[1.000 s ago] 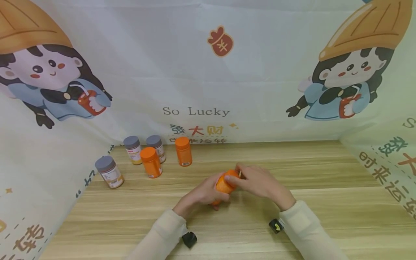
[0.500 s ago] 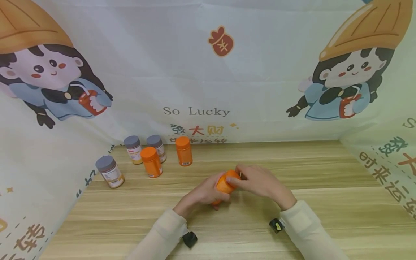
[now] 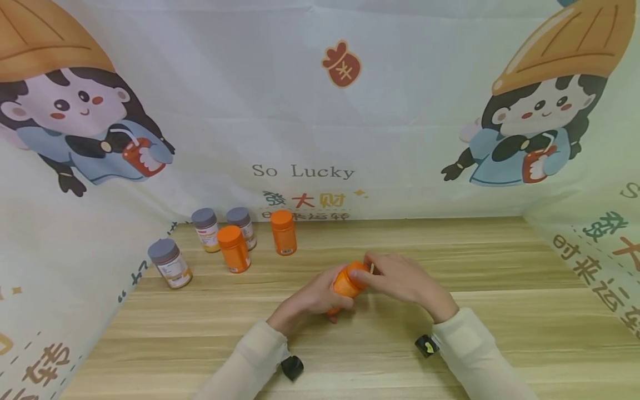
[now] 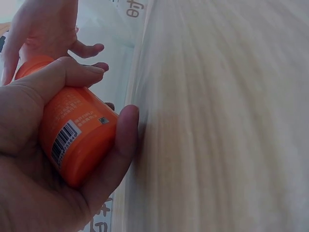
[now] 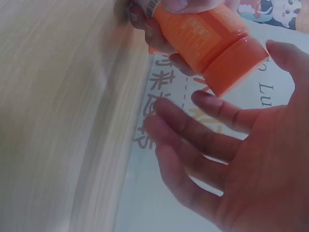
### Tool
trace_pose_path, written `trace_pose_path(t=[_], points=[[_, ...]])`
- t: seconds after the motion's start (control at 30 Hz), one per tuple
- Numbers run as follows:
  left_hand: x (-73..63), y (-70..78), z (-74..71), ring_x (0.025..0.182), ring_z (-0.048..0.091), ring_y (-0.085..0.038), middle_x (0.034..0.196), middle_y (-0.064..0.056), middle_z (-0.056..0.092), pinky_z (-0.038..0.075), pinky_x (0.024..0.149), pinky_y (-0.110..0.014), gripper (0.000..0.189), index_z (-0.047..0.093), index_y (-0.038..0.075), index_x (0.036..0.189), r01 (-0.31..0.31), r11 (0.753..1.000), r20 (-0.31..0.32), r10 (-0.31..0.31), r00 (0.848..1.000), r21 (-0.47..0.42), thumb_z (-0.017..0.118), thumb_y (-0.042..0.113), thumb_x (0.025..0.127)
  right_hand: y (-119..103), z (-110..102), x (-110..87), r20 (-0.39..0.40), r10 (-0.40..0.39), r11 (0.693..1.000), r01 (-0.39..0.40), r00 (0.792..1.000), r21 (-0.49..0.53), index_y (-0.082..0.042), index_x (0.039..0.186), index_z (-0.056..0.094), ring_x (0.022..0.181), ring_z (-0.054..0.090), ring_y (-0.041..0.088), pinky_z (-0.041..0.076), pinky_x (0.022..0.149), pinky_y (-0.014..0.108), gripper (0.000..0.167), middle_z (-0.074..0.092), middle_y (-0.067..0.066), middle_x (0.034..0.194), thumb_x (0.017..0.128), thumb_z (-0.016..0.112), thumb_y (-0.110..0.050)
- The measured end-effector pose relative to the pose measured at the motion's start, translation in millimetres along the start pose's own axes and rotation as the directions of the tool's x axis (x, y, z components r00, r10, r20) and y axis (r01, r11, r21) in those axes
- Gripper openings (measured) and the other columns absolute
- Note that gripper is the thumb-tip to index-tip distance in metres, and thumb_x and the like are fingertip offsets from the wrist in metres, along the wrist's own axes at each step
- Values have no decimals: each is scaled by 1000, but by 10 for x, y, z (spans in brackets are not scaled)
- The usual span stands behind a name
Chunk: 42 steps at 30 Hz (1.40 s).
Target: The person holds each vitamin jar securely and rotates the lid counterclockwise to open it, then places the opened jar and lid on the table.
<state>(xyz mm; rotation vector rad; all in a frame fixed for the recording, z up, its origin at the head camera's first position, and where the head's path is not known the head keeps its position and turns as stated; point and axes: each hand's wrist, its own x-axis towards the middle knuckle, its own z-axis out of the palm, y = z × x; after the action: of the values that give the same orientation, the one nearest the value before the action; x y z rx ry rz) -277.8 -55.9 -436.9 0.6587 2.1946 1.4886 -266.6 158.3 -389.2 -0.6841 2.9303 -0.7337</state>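
My left hand (image 3: 320, 291) grips an orange plastic bottle (image 4: 79, 130) around its body. The bottle is tilted, with its barcode and base showing in the left wrist view. Thumb and index finger of my right hand (image 3: 400, 279) pinch the orange screw cap (image 5: 235, 65) from opposite edges. Its other fingers hang loosely curled, away from the bottle. In the right wrist view, the cap sits on the bottle's neck, pointing toward the right palm.
Two upright orange bottles (image 3: 234, 253) (image 3: 284, 236) stand at the back left of the wooden table (image 3: 480, 255). Around them are three jars with grey lids (image 3: 172, 272) (image 3: 206, 236) (image 3: 241, 219). A printed cloth backdrop (image 3: 400, 139) rises behind the table.
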Motion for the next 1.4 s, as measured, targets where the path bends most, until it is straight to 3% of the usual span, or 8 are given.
trace_pose_path(t=[0.43, 0.57, 0.8, 0.93, 1.13, 1.4], points=[[-4, 12, 3, 63, 57, -17, 92, -6, 57, 54, 44, -28, 52, 59, 14, 127, -2, 1000, 16, 2, 1000, -9, 73, -2, 80, -2, -34, -7, 16, 26, 1000, -26, 1000, -11, -20, 90, 60, 62, 49, 13, 37, 52, 27, 47, 56, -4, 71, 94, 57, -67], [-4, 11, 2, 63, 57, -17, 93, -6, 57, 55, 44, -28, 53, 58, 14, 128, -5, 1000, 17, 5, 1000, 1, 72, -2, 79, 0, -34, -4, 14, -2, 1000, 2, 1000, -18, -20, 95, 63, 66, 53, 11, 42, 55, 27, 45, 62, -6, 78, 94, 60, -65], [-14, 13, -3, 66, 57, -16, 94, -5, 57, 54, 45, -28, 51, 59, 14, 127, -21, 1000, 20, 20, 1000, 17, 73, -1, 80, 10, -20, 3, 9, -11, 1000, 11, 1000, -1, -20, 92, 61, 63, 51, 11, 40, 54, 27, 47, 58, -5, 74, 95, 57, -67], [-11, 13, 3, 61, 56, -17, 91, -5, 56, 54, 44, -28, 49, 59, 13, 124, -21, 1000, 17, 21, 1000, 11, 73, -1, 79, 17, -13, 11, 5, -29, 999, 29, 1000, 17, -21, 98, 64, 71, 57, 10, 47, 61, 27, 43, 66, -6, 85, 95, 60, -63], [-12, 20, 1, 64, 56, -18, 94, -6, 57, 55, 45, -28, 48, 59, 15, 123, -12, 1000, 8, 12, 1000, 23, 73, 0, 80, -9, -8, 22, 9, -31, 994, 30, 999, 105, -19, 101, 66, 68, 55, 12, 46, 59, 27, 40, 63, -5, 80, 96, 62, -58], [-16, 27, 8, 65, 57, -17, 95, -6, 57, 56, 45, -30, 49, 59, 16, 124, -2, 1000, 0, 2, 1000, 25, 74, -1, 80, -41, -17, 18, 2, -48, 994, 48, 999, 103, -18, 118, 64, 73, 60, 11, 51, 65, 29, 43, 68, -3, 86, 96, 65, -54]])
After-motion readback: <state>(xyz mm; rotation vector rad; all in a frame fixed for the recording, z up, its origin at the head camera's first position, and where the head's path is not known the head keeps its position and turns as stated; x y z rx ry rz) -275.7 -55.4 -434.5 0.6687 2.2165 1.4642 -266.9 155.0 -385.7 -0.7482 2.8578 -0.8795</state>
